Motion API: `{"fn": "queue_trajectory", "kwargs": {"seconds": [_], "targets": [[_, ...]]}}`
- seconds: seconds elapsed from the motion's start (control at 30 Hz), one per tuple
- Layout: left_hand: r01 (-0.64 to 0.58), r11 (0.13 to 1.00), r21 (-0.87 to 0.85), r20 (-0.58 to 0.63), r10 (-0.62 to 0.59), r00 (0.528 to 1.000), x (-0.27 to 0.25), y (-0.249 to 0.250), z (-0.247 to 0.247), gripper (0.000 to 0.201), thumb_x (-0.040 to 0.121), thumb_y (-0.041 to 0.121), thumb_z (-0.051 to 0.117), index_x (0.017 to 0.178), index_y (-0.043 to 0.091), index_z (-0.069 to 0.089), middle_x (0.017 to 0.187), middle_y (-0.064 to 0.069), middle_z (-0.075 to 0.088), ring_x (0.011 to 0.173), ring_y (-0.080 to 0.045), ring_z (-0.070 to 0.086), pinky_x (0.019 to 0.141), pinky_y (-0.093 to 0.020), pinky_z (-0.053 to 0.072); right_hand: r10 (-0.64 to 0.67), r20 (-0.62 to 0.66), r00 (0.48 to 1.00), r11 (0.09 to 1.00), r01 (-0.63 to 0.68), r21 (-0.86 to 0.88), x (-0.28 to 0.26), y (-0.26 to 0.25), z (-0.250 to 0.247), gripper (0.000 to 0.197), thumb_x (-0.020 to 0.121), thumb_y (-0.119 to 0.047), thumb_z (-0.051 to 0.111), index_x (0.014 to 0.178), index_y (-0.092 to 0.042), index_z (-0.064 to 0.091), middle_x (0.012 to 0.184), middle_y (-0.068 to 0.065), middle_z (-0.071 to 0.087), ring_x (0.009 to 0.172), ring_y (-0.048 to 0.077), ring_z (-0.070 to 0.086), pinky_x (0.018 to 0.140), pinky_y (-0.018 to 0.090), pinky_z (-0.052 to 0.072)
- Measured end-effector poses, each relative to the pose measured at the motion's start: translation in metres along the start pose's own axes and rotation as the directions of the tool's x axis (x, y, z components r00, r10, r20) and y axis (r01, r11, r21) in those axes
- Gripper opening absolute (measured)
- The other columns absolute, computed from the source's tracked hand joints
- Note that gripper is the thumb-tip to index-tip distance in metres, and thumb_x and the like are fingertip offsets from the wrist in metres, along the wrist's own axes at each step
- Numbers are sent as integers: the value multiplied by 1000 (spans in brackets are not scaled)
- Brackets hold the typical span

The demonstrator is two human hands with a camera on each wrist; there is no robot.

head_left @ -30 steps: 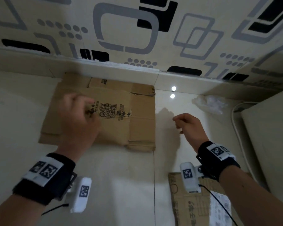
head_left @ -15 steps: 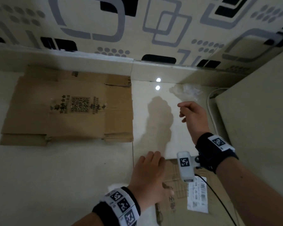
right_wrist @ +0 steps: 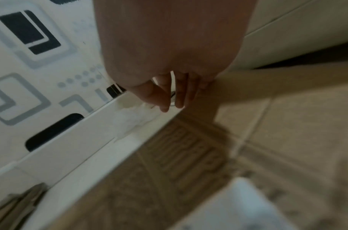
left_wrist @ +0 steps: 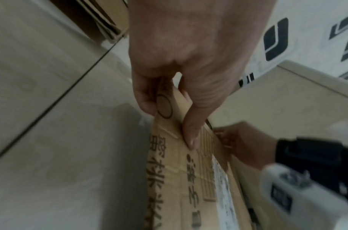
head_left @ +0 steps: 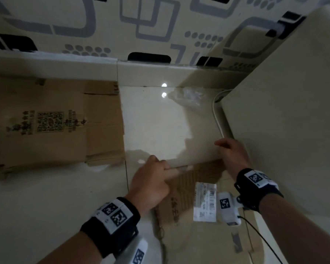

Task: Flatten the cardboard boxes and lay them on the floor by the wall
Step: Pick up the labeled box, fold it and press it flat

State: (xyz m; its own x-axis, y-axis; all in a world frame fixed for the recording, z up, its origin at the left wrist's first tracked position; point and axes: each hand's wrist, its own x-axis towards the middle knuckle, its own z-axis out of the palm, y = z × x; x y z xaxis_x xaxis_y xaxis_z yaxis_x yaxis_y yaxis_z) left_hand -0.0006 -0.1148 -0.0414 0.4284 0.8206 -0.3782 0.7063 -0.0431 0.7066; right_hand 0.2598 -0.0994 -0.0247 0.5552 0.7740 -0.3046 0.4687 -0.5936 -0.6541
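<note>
Two cardboard boxes show in the head view. One flattened box (head_left: 51, 122) lies at 9 o'clock on the pale tiled floor (head_left: 46, 206), its far edge against the skirting of the patterned wall (head_left: 103, 20); it is brown, creased, printed with a dark QR square and characters, its flaps folded flat at the right end. Another box (head_left: 189, 231) sits at 6 o'clock — brown, with dark printed characters, a grid pattern and a white shipping label (head_left: 205, 201) stuck on its top face. The left hand (head_left: 151, 183) pinches this box's far left edge, thumb on top and fingers (left_wrist: 145, 99) curled beneath the flap. The right hand (head_left: 231, 155) is at the far right corner; its fingers (right_wrist: 179, 93) hang loosely downward by the cardboard edge, and whether they grip it cannot be told from the blurred wrist view. A crumpled clear plastic bag (head_left: 188, 96) lies at 12 o'clock by the wall, beside a white cable (head_left: 216, 115).
</note>
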Motion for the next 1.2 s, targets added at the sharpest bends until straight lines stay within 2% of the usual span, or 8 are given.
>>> {"fn": "queue_trajectory", "kwargs": {"seconds": [0.13,0.27,0.37,0.53,0.67,0.83,0.93,1.2], "targets": [[-22,946,-323,-73,-1,997,8,-1,-18,46,67,20,93,109,22,74,100,4,56,91,-13,60,78,-23,50,-37,-173,984,998,26,-64,0,11,-13,33,89,-8,51,118,-18,61,128,7,53,113,25,55,85,29,44],[10,765,-644,-84,-84,993,15,-9,-43,43,69,3,93,105,18,75,98,1,76,91,-19,74,77,-26,60,79,-105,991,993,-69,100,-11,6,-10,42,94,-11,43,134,-24,48,122,-1,50,106,21,51,89,33,40],[-9,688,-726,-151,-146,978,17,-19,-59,44,72,-1,90,108,17,73,99,0,77,90,-17,74,72,-21,59,210,-39,977,958,-197,210,-10,6,-10,44,94,-15,46,136,-26,46,118,2,53,103,26,54,91,41,46],[-33,521,-853,-209,-282,936,16,-29,-69,55,77,5,87,121,25,61,118,-5,69,102,-21,72,77,-29,60,302,111,947,927,-319,197,-2,13,-6,29,91,-7,47,113,-4,66,90,16,64,71,27,58,62,32,47],[17,264,-964,-41,-212,977,9,-25,-68,35,92,-3,70,126,4,64,116,-13,76,111,-29,70,96,-44,53,307,82,948,891,-316,327,0,12,-5,21,88,-15,50,98,-19,68,86,9,65,69,25,56,60,30,44],[122,278,-953,77,-166,983,5,-25,-57,32,96,-8,62,126,5,65,118,-12,76,112,-28,70,102,-48,48,289,26,957,837,-266,478,5,4,-9,26,81,-15,52,98,-22,70,90,7,67,79,26,59,70,34,47],[151,316,-937,104,-159,982,5,-26,-53,34,97,-8,61,126,10,65,117,-6,77,112,-24,69,103,-47,48,262,19,965,832,-235,503,4,-3,-9,21,79,-12,51,79,-23,69,79,5,66,69,24,57,65,31,44],[55,337,-940,-1,-164,986,8,-23,-55,41,94,-17,58,122,13,64,115,-7,77,114,-25,69,100,-41,50,207,-22,978,838,-166,520,2,-6,-12,20,84,-10,51,72,-22,63,72,3,61,61,22,52,58,28,41]]}}
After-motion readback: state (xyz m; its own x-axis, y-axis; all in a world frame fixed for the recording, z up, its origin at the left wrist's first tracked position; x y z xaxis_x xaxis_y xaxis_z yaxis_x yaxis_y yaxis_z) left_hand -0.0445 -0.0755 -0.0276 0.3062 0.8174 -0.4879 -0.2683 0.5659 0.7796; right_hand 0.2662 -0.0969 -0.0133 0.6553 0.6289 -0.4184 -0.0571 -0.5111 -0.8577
